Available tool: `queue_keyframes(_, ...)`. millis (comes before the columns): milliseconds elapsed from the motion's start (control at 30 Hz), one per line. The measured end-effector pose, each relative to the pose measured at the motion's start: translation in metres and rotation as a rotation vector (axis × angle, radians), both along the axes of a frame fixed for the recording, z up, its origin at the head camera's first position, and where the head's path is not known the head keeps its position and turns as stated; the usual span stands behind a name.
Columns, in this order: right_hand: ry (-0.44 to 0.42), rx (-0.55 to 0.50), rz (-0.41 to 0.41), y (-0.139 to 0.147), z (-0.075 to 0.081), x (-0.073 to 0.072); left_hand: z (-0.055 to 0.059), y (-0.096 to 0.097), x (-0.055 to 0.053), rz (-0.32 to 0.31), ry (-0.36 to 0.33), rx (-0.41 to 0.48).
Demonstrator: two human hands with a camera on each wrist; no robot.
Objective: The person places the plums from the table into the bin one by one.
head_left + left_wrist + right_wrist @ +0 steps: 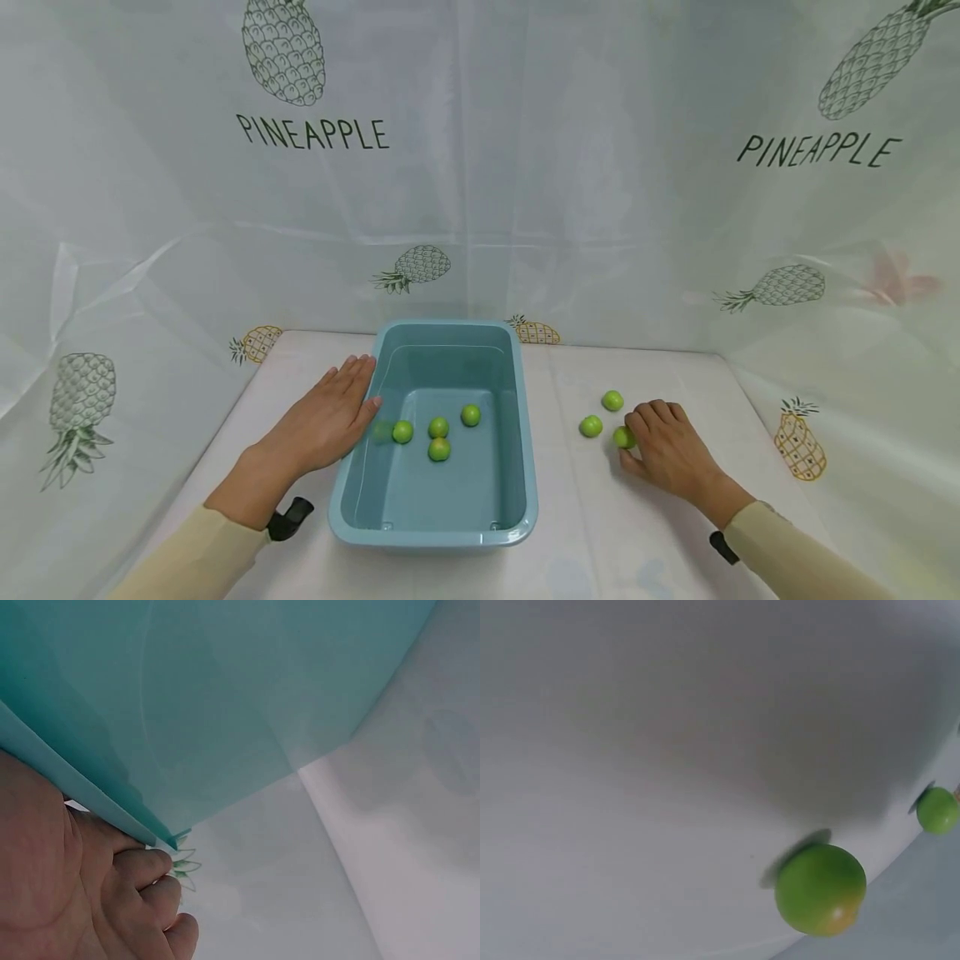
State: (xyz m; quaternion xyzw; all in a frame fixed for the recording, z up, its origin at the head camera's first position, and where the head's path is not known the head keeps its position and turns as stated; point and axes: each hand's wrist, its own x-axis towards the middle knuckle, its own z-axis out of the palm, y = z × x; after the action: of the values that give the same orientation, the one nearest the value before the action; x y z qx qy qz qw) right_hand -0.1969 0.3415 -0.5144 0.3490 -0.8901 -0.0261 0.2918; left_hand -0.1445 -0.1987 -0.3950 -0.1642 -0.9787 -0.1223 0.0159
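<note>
My left hand (pixel 326 421) rests along the left rim of a blue plastic basin (pixel 431 537), fingers straight and close together, thumb at the rim. From the left wrist view, the palm and fingers (pixel 142 900) lie against the basin's edge. Several small round green fruits (pixel 470 415) lie inside the basin. On the right, my right hand (pixel 671 446) pinches a green fruit (pixel 623 437) at the table top. Two more green fruits, one nearer (pixel 591 426) and one farther (pixel 612 400), lie beside it. In the right wrist view, a green fruit (pixel 821 889) has a yellowish patch.
A white cloth covers the table (pixel 570 517). Behind and at both sides hangs a pale curtain (pixel 585 208) printed with pineapples. The basin's right rim (pixel 527 450) stands between the inside fruits and those on the table.
</note>
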Motion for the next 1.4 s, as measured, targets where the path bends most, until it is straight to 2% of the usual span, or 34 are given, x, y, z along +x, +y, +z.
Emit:
queue_keyframes(433, 0.033, -0.044, -0.016, -0.015, 0.014, -0.018, 0.000, 0.000, 0.000, -0.002, 0.010, -0.023)
queue_keyframes(633, 0.052, -0.075, 0.011, -0.021, 0.023, -0.022, 0.001, 0.000, 0.000, -0.007, 0.015, -0.028)
queue_keyframes(1000, 0.037, -0.104, -0.005, -0.033, 0.031, -0.026, 0.001, -0.001, 0.000, -0.015, 0.017, -0.032)
queue_keyframes(1400, 0.005, -0.144, -0.015, -0.071, 0.060, -0.030, 0.002, -0.001, -0.001, -0.012, 0.020, -0.050)
